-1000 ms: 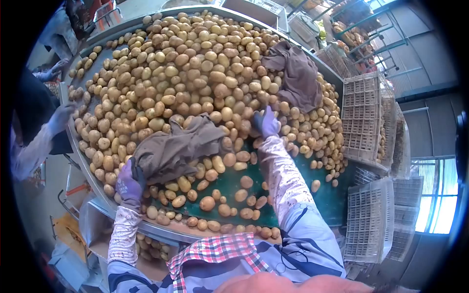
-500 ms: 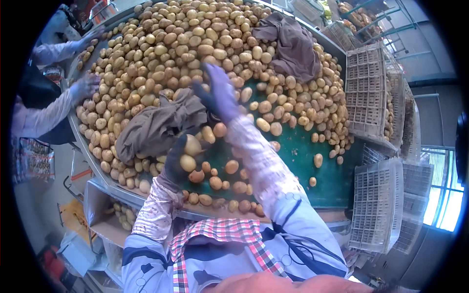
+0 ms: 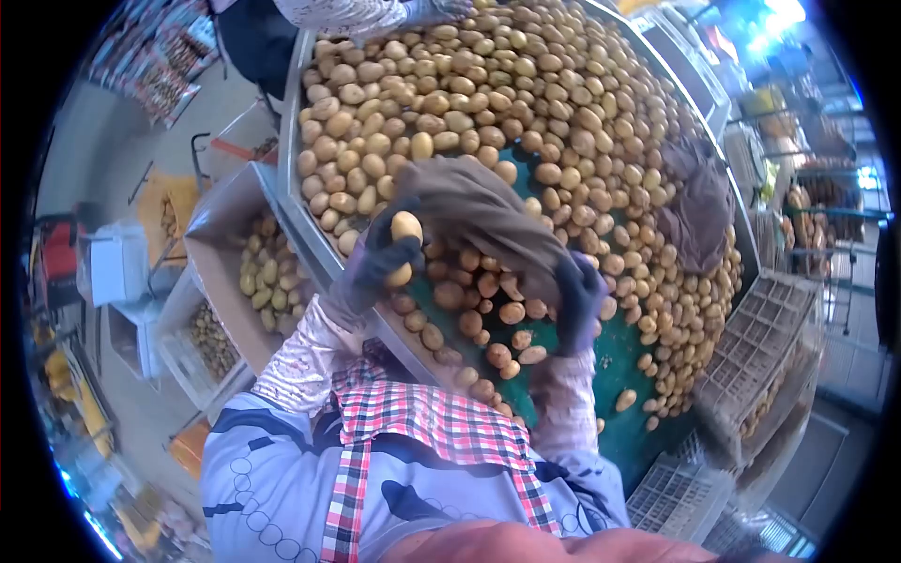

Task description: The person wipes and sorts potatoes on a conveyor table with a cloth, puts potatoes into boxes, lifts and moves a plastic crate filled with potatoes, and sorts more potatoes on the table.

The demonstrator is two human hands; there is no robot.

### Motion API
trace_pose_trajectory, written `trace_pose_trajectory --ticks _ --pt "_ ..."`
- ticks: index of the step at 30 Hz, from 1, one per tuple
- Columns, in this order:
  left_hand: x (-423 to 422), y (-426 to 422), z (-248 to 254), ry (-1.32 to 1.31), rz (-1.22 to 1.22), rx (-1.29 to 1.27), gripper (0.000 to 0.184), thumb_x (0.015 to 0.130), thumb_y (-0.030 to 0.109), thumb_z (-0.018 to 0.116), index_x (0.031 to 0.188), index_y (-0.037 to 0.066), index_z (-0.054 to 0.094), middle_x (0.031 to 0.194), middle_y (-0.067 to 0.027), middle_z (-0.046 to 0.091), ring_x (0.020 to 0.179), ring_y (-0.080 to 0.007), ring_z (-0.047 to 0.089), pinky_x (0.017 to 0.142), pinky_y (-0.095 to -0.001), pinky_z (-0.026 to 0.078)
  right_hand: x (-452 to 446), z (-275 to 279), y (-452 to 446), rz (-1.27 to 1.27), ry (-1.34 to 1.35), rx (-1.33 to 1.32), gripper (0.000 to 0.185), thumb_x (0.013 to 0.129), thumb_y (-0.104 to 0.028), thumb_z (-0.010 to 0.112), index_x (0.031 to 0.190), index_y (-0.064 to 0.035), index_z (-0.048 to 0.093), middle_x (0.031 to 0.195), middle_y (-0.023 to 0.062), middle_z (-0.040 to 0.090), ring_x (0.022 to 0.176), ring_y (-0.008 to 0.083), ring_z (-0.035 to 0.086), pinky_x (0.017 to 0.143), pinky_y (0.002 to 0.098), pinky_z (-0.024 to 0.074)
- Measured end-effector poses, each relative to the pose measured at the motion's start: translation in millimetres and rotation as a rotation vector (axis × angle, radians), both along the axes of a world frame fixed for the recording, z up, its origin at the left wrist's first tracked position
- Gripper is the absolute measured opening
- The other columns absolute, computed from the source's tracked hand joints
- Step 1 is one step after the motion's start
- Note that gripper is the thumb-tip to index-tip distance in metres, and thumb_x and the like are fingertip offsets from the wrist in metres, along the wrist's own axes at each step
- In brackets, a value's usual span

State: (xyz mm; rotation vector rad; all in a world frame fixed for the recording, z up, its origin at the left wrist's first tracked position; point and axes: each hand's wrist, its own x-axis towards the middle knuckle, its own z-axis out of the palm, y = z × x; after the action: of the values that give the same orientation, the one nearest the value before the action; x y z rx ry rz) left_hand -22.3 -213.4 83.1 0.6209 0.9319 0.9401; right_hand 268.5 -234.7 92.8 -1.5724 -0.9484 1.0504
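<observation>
My left hand (image 3: 383,251), in a dark glove, is closed around potatoes; one pale potato (image 3: 405,226) shows above the fingers and another (image 3: 398,275) lower down. A grey-brown cloth (image 3: 479,202) stretches from beside that hand across to my right hand (image 3: 579,302). The gloved right fingers are closed on the cloth's right end. Small brown potatoes (image 3: 470,324) lie on the green table surface (image 3: 615,375) between my hands and my apron. A large heap of potatoes (image 3: 554,103) spreads beyond the cloth.
Another person's sleeve and gloved hand (image 3: 439,11) reach over the heap's far left. A second cloth (image 3: 699,206) lies on the potatoes at right. Plastic crates (image 3: 760,347) stand along the right edge. A cardboard box (image 3: 230,220) with potatoes stands at left.
My view has turned left. My right hand has come back from the heap and now grips the cloth, which is stretched out. My left hand still holds potatoes.
</observation>
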Motion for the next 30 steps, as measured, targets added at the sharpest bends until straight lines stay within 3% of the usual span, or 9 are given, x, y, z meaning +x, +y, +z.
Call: trace_pose_trajectory --ticks 3,7,8,11,15,18,23,27,30 --pt "-11.3 -7.5 -22.7 0.534 0.142 0.455 0.065 0.072 0.025 0.083 0.125 0.004 0.053 0.106 -0.0055 0.059 0.097 -0.016 0.058 0.085 -0.0283 0.05 -2.6 19.1 -36.7 0.082 -0.128 0.228 0.02 0.089 -0.016 0.061 0.091 0.0043 0.061 0.089 0.0061 0.06 0.08 0.0137 0.056 0.072 0.026 0.0452" --pt "-37.8 -17.7 -8.5 0.743 0.142 0.416 0.065 0.067 0.028 0.087 0.12 0.004 0.057 0.114 -0.0061 0.06 0.104 -0.0145 0.057 0.091 -0.0306 0.049 -27.4 -108.3 -65.4 0.442 -1.153 0.171 0.05 0.086 -0.023 0.065 0.126 -0.0025 0.043 0.135 0.0203 0.041 0.129 0.0376 0.037 0.107 0.0464 0.0292" --pt "-42.3 -26.7 -27.5 0.608 0.234 0.304 0.064 0.067 0.028 0.087 0.119 0.005 0.058 0.11 -0.0051 0.062 0.099 -0.0138 0.059 0.087 -0.0296 0.051 -28.8 -169.4 -59.5 0.469 -1.833 0.185 0.056 0.084 -0.031 0.065 0.129 -0.0045 0.043 0.136 0.0236 0.04 0.13 0.0434 0.032 0.109 0.0537 0.0209" --pt "-64.7 -51.5 -23.8 0.218 0.198 0.082 0.046 0.081 0.015 0.076 0.12 0.002 0.057 0.106 -0.0025 0.062 0.095 -0.0091 0.058 0.083 -0.0257 0.05 -29.9 -174.9 23.2 0.344 -1.573 0.238 0.078 0.078 -0.052 0.064 0.134 -0.0039 0.039 0.14 0.0254 0.036 0.133 0.0428 0.03 0.108 0.0566 0.0181" --pt "-77.8 -92.1 -25.3 -0.125 0.287 -0.035 0.043 0.089 0.036 0.063 0.117 0.004 0.058 0.1 -0.0039 0.063 0.082 -0.0103 0.059 0.071 -0.0256 0.049 -66.9 -43.6 124.1 0.519 -1.028 -0.344 0.082 0.074 -0.057 0.067 0.132 -0.0026 0.045 0.125 0.0201 0.056 0.11 0.0357 0.057 0.087 0.0394 0.0483" --pt "-93.1 -114.8 35.6 -0.407 0.407 -0.205 0.047 0.089 0.042 0.059 0.118 0.005 0.056 0.103 -0.0061 0.062 0.081 -0.0124 0.06 0.069 -0.026 0.051 -20.0 -144.8 123.9 0.265 -1.346 0.157 0.062 0.074 -0.042 0.068 0.12 -0.0033 0.052 0.116 0.0189 0.057 0.105 0.037 0.056 0.088 0.0431 0.0458" --pt "-141.4 -157.4 -113.3 -0.035 0.758 -0.086 0.04 0.091 0.036 0.058 0.118 0.007 0.056 0.104 -0.0057 0.062 0.091 -0.0142 0.061 0.075 -0.0291 0.054 -65.6 -107.9 23.0 0.399 -1.527 0.169 0.026 0.084 -0.016 0.057 0.105 -0.0011 0.058 0.099 0.0163 0.063 0.091 0.0331 0.062 0.078 0.0392 0.0486" --pt "-172.3 -136.7 -110.0 -0.206 0.788 -0.026 0.028 0.092 0.02 0.059 0.118 0.009 0.058 0.114 -0.0089 0.061 0.104 -0.0208 0.061 0.072 -0.0322 0.059 -19.6 -174.3 13.3 0.525 -0.278 -0.075 0.032 0.081 -0.01 0.063 0.111 0.0 0.059 0.103 0.0083 0.065 0.092 0.0212 0.061 0.08 0.032 0.0482" --pt "-147.6 -114.6 -68.9 -0.635 0.653 -0.162 0.035 0.09 0.016 0.061 0.124 0.011 0.057 0.116 -0.008 0.062 0.107 -0.0214 0.061 0.07 -0.032 0.059 -35.0 -59.9 -5.2 0.364 0.044 -0.011 0.032 0.08 -0.006 0.061 0.111 0.0017 0.06 0.098 0.004 0.063 0.086 0.0136 0.057 0.077 0.027 0.0473"
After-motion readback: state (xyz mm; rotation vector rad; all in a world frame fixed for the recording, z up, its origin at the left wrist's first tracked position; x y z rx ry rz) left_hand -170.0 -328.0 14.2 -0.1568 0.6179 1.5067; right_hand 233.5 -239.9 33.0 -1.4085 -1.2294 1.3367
